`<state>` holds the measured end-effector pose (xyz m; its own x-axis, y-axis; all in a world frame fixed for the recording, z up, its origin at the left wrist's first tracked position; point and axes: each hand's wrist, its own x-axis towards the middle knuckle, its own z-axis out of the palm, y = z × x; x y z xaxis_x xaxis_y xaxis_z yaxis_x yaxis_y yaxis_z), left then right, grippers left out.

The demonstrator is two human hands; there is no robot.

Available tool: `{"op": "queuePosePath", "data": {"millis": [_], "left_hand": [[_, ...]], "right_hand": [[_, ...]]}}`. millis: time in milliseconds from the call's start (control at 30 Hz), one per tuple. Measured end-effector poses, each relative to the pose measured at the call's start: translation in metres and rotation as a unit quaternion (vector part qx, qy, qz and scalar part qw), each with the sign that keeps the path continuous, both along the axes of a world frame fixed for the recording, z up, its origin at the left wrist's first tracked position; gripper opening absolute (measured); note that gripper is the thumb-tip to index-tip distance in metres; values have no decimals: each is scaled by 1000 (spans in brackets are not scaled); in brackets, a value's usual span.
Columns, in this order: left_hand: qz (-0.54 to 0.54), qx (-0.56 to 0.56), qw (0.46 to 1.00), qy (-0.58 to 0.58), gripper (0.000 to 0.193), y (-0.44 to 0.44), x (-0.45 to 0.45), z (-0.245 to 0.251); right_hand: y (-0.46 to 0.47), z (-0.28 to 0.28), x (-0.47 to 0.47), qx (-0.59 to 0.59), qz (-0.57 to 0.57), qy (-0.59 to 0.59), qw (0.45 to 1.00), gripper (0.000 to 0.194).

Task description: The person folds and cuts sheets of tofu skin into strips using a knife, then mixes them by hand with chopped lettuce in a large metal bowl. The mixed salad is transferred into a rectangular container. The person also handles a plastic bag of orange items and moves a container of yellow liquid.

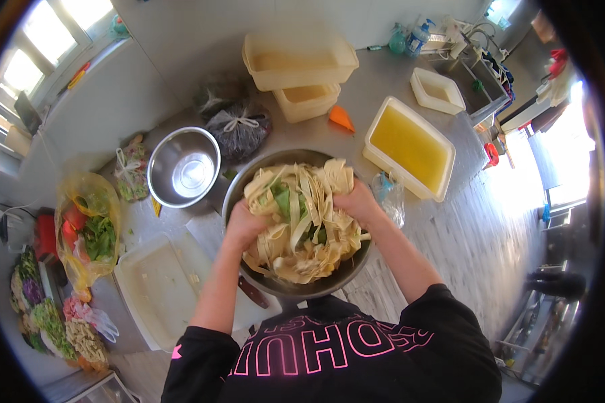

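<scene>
Both my hands are inside a large steel mixing bowl (350, 274), deep in a heap of pale, flat strips (302, 257) that look like tofu skin. Green leaf pieces (282, 199) show among the strips. On the bowl's left side my left hand (247, 221) grips a bunch, its fingers buried and hidden. My right hand (358, 204) clasps another bunch at the right side, and the strips bulge above its fist. Beneath the bowl's near left edge, the brown handle of a knife (253, 292) lies on a white cutting board (242, 312).
A steel bowl (184, 167) and dark plastic bags (239, 131) stand left of the mixing bowl. To the right is a white tub of yellow liquid (408, 143). Stacked tubs (302, 63) and an orange scraper (341, 119) lie behind. A shallow tray (156, 292) and bagged vegetables (88, 231) sit left.
</scene>
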<state>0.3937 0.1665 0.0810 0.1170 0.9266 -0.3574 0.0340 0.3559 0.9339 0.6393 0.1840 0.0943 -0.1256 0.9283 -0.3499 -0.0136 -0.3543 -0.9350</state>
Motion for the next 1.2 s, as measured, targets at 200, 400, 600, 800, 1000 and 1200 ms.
{"op": "queuePosePath", "data": {"millis": [200,400,600,800,1000,1200], "left_hand": [[-89,104,989,61,30,8,4,43],[-82,-12,996,-26,29,7,-5,50],[-4,-60,997,52,49,-7,-16,-13],[200,-310,922,-120,53,-12,-3,-97],[49,-351,916,-188,47,9,11,-92],[2,-194,973,-128,29,-5,8,-61]], "right_hand": [[-7,67,-14,54,84,38,994,38],[-6,80,-26,-1,79,40,996,39],[16,13,24,-121,178,-300,929,68],[18,-97,7,-345,-15,-67,936,82],[29,-203,-6,21,192,-48,980,68],[26,-100,-4,-105,181,-50,977,72]]}}
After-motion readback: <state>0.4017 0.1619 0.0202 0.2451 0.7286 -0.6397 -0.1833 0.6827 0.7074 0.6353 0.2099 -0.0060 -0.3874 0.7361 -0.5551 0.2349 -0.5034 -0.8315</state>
